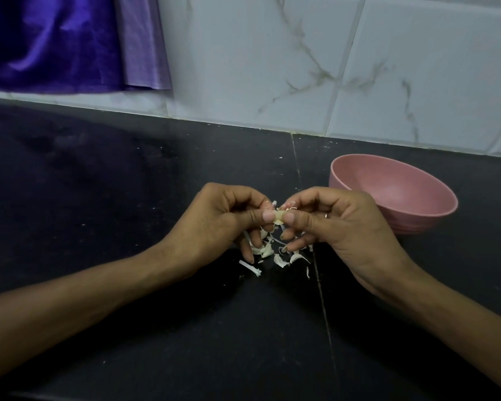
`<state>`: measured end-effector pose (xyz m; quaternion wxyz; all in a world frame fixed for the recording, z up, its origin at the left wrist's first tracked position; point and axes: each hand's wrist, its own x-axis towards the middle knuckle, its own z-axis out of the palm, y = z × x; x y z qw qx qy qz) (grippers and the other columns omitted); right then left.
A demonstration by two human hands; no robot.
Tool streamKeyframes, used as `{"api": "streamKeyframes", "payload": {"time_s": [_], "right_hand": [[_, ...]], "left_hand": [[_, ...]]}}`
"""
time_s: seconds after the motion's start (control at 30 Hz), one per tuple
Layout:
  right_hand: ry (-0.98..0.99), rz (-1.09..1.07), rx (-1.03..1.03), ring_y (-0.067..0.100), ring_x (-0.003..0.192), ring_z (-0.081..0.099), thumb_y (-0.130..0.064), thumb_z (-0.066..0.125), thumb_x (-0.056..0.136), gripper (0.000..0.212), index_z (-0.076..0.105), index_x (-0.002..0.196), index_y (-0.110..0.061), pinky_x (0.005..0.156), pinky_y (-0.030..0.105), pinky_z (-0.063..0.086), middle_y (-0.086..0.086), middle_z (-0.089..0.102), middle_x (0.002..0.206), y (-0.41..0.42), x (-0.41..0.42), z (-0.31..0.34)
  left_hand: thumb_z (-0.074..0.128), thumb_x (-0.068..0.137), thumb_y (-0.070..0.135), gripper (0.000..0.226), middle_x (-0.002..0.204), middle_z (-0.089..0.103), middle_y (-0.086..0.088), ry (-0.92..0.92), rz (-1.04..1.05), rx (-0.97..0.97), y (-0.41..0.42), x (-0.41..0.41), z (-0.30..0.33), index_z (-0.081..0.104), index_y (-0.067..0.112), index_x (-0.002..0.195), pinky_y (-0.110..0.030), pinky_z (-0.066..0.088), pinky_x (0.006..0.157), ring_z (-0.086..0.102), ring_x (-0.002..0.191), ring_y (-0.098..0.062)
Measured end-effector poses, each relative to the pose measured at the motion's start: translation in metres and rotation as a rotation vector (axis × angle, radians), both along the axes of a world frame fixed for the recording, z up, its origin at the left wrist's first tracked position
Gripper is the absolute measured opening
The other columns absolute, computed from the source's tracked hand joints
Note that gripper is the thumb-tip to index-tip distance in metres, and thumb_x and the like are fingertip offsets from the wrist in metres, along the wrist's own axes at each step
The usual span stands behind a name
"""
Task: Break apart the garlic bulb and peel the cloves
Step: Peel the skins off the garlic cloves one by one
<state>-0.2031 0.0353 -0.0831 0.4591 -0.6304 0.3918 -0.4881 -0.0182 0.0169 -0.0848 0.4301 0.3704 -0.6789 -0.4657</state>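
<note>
A small pale garlic clove (pixel 278 217) is held above the black counter between both hands. My left hand (pixel 223 224) pinches its left end between thumb and fingers. My right hand (pixel 327 224) pinches its right end, thumb on the front, with a ring on one finger. A thin strip of skin sticks up from the clove near the fingertips. Under the hands lies a heap of white garlic skins (pixel 272 253), partly hidden by my lower fingers. No whole bulb is in sight.
A pink bowl (pixel 399 192) stands on the black counter (pixel 99 198) just right of my right hand; its visible inside shows nothing. A marbled tiled wall (pixel 272 68) runs along the back. Purple cloth (pixel 55 41) hangs at the upper left.
</note>
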Motion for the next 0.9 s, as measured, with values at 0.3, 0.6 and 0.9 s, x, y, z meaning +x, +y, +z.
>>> {"api": "streamKeyframes", "payload": {"time_s": [0.3,0.6,0.9], "right_hand": [[0.058,0.088,-0.053,0.021,0.069,0.071,-0.01,0.068,0.077,0.011,0.069,0.087,-0.005,0.068,0.031,0.061,0.008,0.073,0.077,0.0001,-0.0003,0.0025],[-0.021,0.088,0.033,0.022,0.068,0.068,-0.013,0.069,0.077,0.014,0.069,0.087,-0.002,0.064,0.033,0.061,0.012,0.069,0.076,0.0004,-0.0023,0.0059],[0.022,-0.027,0.019,0.025,0.068,0.07,-0.011,0.076,0.069,0.023,0.068,0.088,0.0,0.063,0.03,0.062,0.023,0.071,0.081,0.0014,0.0014,0.0015]], "left_hand": [[0.065,0.075,0.011,0.013,0.066,0.061,-0.012,0.105,-0.103,0.238,-0.0009,0.0017,0.0001,0.066,-0.002,0.073,-0.026,0.05,0.044,0.056,0.048,-0.015],[0.063,0.078,0.014,0.017,0.065,0.062,-0.007,0.169,-0.171,0.35,-0.0015,-0.0003,0.0023,0.065,-0.002,0.083,-0.023,0.048,0.042,0.056,0.047,-0.012],[0.057,0.093,0.016,0.017,0.057,0.062,0.003,-0.005,-0.062,0.013,0.0045,-0.0017,0.0,0.06,-0.001,0.093,-0.025,0.05,0.041,0.058,0.043,-0.011]]}}
